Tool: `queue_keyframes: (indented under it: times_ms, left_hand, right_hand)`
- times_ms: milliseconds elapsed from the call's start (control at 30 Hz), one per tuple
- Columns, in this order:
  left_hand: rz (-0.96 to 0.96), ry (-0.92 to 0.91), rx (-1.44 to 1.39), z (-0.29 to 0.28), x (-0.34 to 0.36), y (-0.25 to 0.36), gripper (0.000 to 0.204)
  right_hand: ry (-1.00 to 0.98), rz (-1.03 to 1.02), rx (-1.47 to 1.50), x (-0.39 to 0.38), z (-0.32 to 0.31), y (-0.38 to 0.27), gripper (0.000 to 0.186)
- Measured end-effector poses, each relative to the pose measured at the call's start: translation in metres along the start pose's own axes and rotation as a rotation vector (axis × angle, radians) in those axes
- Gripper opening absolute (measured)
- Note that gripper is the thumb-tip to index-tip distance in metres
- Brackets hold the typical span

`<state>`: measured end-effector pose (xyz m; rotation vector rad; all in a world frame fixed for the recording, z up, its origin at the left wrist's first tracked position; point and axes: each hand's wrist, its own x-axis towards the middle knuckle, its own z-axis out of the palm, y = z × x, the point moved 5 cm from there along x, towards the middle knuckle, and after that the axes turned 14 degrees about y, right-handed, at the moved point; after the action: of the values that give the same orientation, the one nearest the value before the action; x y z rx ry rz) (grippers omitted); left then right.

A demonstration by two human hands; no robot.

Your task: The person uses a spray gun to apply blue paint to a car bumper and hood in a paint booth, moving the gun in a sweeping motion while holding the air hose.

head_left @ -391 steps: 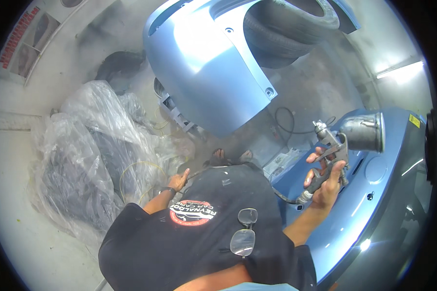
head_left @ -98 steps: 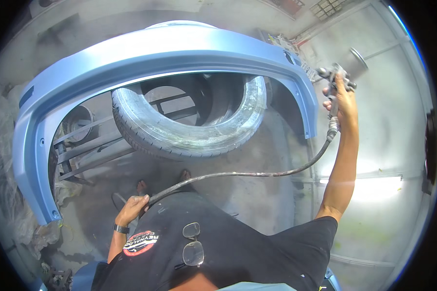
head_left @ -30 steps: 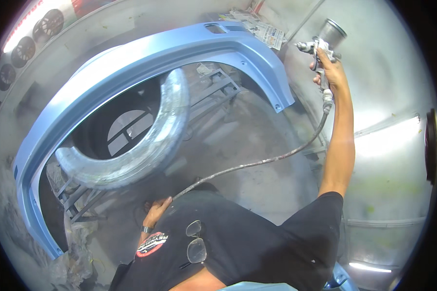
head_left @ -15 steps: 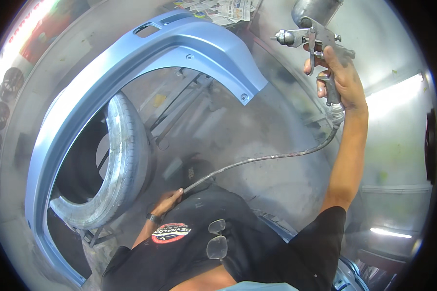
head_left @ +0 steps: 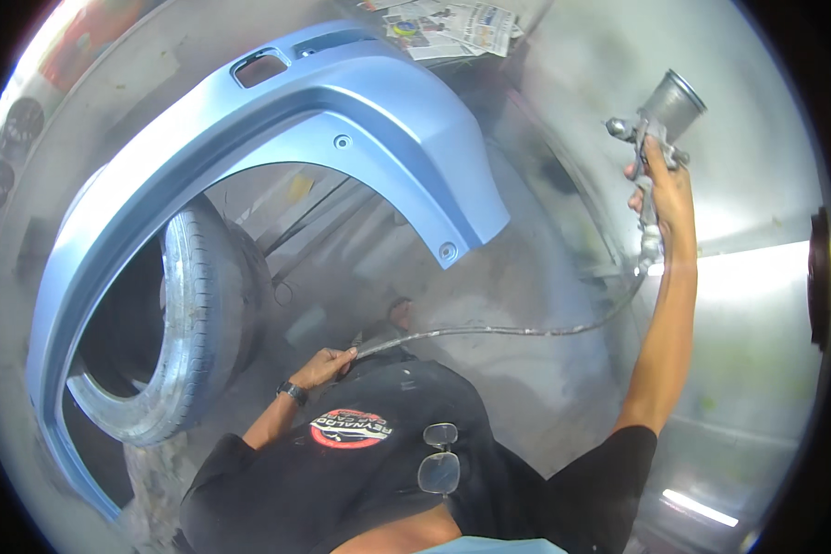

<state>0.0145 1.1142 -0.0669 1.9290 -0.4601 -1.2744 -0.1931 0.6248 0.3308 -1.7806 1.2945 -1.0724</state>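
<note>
My right hand (head_left: pixel 667 187) is wrapped round the grip of a metal spray gun (head_left: pixel 644 138), held out at the upper right with its nozzle toward the left. A grey cup (head_left: pixel 677 103) sits on top of the gun. From the grip's base an air hose (head_left: pixel 499 330) sags across to my left hand (head_left: pixel 324 367), which is closed on it in front of my waist. To the left stands a curved light-blue car fender panel (head_left: pixel 360 92), glossy, with a rectangular opening and small round holes. The gun is well apart from the panel's right end.
Inside the panel's arch, a tyre (head_left: pixel 186 323) dusted with pale paint stands on the left. Newspaper sheets (head_left: pixel 462 28) lie beyond the panel. A pale wall (head_left: pixel 757 323) rises along the right side. Thin stand legs (head_left: pixel 314 217) show below the panel.
My right hand and the spray gun have moved lower and slightly right, farther from the panel. The panel's right end appears lower in view. My left hand still grips the hose.
</note>
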Motion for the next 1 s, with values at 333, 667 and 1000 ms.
queue_keyframes:
  times_ms: [333, 667, 1000]
  left_hand:
    - [-0.117, -0.021, -0.022, 0.048, 0.071, 0.008, 0.057]
    - [-0.068, 0.155, -0.036, 0.076, 0.071, 0.031, 0.059]
    - [-0.077, 0.334, 0.002, 0.139, 0.091, 0.06, 0.058]
  right_hand:
    - [-0.389, -0.02, 0.26, -0.071, -0.025, 0.001, 0.064]
    - [-0.115, 0.078, -0.028, 0.001, -0.034, 0.07, 0.051]
    - [-0.669, 0.037, 0.285, 0.013, -0.062, 0.141, 0.091]
